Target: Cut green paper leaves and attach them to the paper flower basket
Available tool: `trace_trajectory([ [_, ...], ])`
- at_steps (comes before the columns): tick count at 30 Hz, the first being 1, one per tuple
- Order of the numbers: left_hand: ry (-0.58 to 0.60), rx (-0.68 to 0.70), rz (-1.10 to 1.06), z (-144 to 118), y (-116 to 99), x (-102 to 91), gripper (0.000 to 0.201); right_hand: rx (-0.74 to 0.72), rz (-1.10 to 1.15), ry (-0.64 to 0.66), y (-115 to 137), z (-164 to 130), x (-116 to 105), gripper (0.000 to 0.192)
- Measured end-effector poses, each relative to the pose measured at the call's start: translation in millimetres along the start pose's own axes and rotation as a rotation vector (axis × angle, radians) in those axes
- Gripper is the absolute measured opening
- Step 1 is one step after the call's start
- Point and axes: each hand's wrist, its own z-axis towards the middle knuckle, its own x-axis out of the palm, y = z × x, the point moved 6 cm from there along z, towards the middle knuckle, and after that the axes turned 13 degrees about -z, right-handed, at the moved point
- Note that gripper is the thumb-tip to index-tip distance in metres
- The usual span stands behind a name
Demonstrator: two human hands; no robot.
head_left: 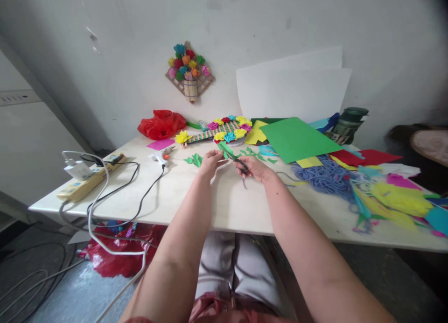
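Observation:
Over the middle of the table, my left hand (212, 163) pinches a small piece of green paper (224, 149). My right hand (255, 168) is closed around the dark handles of a pair of scissors (240, 165), whose blades reach up and left against the green paper. Cut green paper leaves (194, 160) lie left of my left hand, and more green scraps (255, 154) are scattered beyond my right hand. Just behind both hands rests a woven fan shape (213, 132) trimmed with colourful paper flowers.
A hot glue gun (161, 156) and a power strip (91, 177) with cables lie to the left. A red plastic bag (163, 124) sits at the back. On the right are a large green sheet (297, 138), blue yarn (324, 176), paper scraps and a dark bottle (350, 124).

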Motion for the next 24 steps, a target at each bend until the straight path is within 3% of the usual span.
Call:
trace_trajectory([
  [14,-0.055,0.035,0.117,-1.0,-2.9,-0.5,0.026,0.016,0.007,-0.044,1.2,0.8,0.5,0.025],
  [24,-0.006,0.036,0.15,-1.1,-2.3,3.4,0.026,0.009,0.016,-0.032,2.5,-0.7,3.1,0.029],
])
